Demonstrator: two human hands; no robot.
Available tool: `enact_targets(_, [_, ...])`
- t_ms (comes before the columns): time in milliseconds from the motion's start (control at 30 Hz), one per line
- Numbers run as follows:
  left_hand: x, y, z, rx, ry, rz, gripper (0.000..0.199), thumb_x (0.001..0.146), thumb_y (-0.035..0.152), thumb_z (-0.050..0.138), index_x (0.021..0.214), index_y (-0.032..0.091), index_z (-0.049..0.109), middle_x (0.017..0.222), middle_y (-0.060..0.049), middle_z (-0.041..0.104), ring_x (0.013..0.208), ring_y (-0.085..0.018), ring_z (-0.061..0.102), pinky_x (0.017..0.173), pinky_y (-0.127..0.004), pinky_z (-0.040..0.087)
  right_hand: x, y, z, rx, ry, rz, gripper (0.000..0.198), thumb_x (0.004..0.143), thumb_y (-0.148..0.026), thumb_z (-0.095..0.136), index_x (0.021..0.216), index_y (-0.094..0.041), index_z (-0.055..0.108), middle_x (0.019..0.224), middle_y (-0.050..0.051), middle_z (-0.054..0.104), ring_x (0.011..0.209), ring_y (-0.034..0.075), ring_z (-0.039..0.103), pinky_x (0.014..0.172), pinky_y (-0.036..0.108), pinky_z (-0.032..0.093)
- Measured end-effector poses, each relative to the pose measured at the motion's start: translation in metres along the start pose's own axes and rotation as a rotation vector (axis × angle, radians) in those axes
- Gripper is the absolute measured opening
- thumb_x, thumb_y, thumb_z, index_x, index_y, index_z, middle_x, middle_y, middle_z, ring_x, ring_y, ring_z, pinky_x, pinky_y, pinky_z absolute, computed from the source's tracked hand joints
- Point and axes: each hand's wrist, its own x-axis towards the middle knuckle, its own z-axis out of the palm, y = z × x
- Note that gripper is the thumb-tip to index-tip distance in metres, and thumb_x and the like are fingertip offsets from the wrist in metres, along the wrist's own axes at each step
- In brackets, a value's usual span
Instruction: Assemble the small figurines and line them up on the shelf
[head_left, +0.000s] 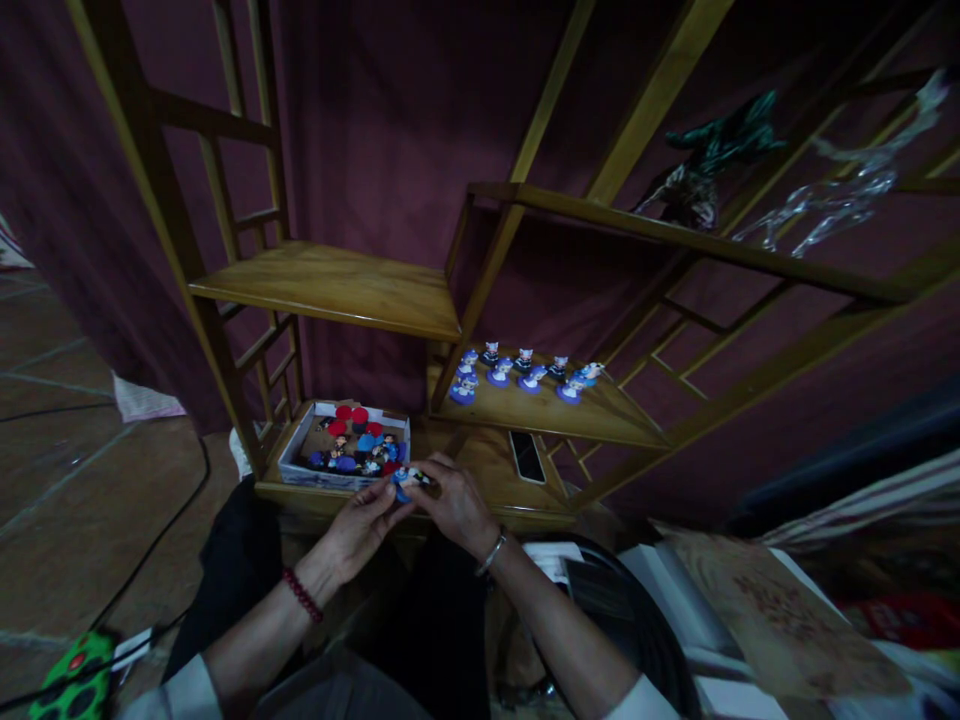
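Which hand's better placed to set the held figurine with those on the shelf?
Right hand, likely: it's nearer the shelf and already on the figurine. Left hand also holds it, but sits farther off, toward the box.

Red beaded bracelet (302, 595), silver bangle (493, 554), pale sleeves (180, 693)

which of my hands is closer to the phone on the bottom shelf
Right. Your right hand is left of the phone and slightly nearer you; your left hand is farther left, beyond the right hand.
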Motion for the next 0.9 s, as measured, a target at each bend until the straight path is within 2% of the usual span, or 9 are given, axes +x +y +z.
enact_targets(900, [0.0044, -0.0041, 0.0079, 0.014, 0.042, 0.078, 0.029, 0.065, 0.013, 0.069, 0.093, 0.018, 0.066, 0.099, -0.003, 0.065, 0.093, -0.014, 0.058, 0.094, -0.032, 0.040, -0.0018, -0.0059, 0.0076, -0.138, 0.115, 0.127, 0.022, 0.078, -0.030, 0.056, 0.097, -0.021, 0.061, 0.088, 0.004, 0.060, 0.079, 0.015, 0.057, 0.071, 0.024, 0.044])
